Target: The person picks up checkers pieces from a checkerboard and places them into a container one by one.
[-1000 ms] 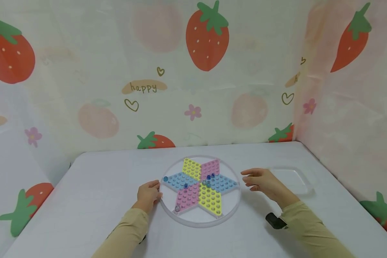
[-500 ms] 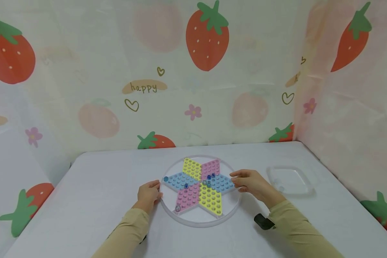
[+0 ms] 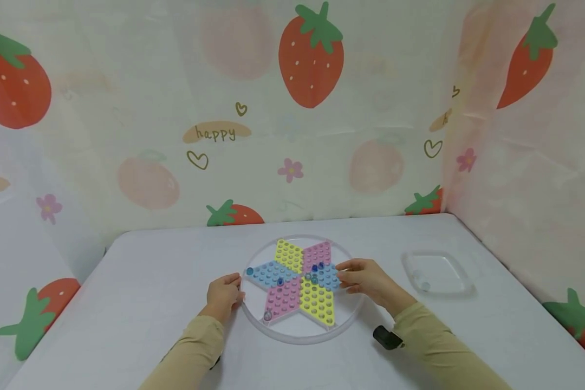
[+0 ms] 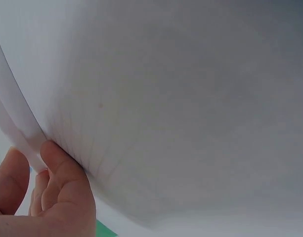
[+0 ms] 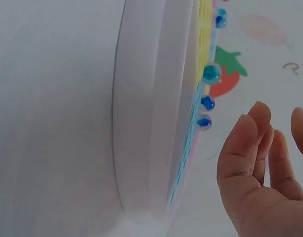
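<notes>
Right hand farther over board; white table, strawberry backdrop.

The round board is white, its star yellow, pink and blue, with blue and clear marbles on it, a white surface beneath it and a cream backdrop with red strawberries behind it.

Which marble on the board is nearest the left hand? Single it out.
The blue marble at the outer tip of the left blue point on the Chinese checkers board, beside the left hand; all other marbles there lie farther away.
</notes>
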Available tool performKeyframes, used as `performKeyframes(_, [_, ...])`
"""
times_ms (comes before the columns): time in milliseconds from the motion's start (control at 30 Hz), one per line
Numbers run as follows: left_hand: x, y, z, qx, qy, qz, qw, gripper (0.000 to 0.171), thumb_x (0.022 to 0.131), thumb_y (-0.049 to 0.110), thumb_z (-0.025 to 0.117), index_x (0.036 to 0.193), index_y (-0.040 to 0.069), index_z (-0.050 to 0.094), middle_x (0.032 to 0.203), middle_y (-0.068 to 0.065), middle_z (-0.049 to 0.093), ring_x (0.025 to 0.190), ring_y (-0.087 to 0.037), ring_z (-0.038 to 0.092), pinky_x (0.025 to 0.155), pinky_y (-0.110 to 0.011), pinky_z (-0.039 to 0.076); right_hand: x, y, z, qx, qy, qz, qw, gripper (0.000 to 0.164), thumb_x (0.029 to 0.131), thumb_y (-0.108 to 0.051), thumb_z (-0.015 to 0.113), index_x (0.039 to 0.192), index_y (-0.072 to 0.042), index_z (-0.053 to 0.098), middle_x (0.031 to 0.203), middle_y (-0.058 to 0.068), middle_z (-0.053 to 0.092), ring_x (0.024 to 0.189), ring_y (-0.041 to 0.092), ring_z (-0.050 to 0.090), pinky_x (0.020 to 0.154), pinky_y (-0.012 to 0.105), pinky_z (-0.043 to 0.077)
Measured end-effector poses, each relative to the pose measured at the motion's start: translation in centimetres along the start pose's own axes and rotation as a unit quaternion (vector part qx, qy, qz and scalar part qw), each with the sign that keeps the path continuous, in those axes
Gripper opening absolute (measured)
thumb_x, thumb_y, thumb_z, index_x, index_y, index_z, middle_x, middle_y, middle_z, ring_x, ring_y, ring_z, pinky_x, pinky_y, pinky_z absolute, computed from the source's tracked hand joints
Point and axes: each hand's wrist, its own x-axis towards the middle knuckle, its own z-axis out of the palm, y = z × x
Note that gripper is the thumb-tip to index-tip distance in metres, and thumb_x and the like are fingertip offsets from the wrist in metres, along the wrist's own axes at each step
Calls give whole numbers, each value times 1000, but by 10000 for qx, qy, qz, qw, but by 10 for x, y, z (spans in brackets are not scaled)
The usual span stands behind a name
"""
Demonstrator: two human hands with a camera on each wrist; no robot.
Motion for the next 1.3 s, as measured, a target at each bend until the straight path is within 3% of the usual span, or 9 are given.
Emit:
performKeyframes(200, [-1, 0, 0, -16, -16, 42, 10000, 48, 91, -12, 49, 139, -7, 46, 142, -22, 46, 125, -31, 48, 67, -23, 46, 6, -1, 11, -86, 82, 144, 9998, 33, 93, -6, 63, 121, 10, 57, 98, 14, 67, 78, 17, 66, 72, 31, 54])
performKeyframes(500, [0, -1, 0, -12, 51, 23, 10000, 50, 89, -14, 52, 138, -5, 49, 141, -22, 47, 123, -31, 50, 73, -29, 48, 18, -5, 28, -234, 70, 580, 9980, 28, 91, -5, 66, 117, 6, 63, 84, 9, 67, 71, 15, 63, 67, 28, 52])
performKeyframes(667, [2, -2, 2, -37, 175, 7, 9998, 48, 88, -14, 52, 136, -5, 51, 139, -21, 51, 117, -28, 53, 70, -28, 48, 23, -3, 37, -377, 111, 650, 9971, 27, 90, -3, 66, 116, 6, 63, 79, 9, 66, 68, 16, 64, 62, 27, 51])
performKeyframes(867, [0, 0, 2, -59, 60, -8, 10000, 47, 91, -12, 50, 138, -6, 48, 141, -22, 48, 119, -30, 50, 64, -24, 45, 28, 0, 45, -617, 283, 840, 9942, 29, 88, -3, 69, 117, 3, 65, 74, 7, 64, 62, 15, 59, 58, 25, 50])
performKeyframes(1067, [1, 0, 2, -84, 30, -45, 10000, 48, 91, -13, 49, 139, -6, 47, 142, -21, 47, 122, -30, 49, 66, -25, 45, 31, -1, 49, -958, 324, 872, 9910, 31, 88, -3, 69, 118, 4, 65, 70, 7, 63, 58, 13, 56, 54, 22, 48])
performKeyframes(1300, [1, 0, 1, -71, 33, -81, 9999, 48, 92, -12, 50, 139, -5, 47, 142, -21, 47, 122, -30, 49, 68, -24, 45, 34, -2, 52, -1003, 322, 848, 9908, 22, 88, 0, 68, 109, 7, 66, 65, 7, 61, 51, 12, 54, 49, 21, 46])
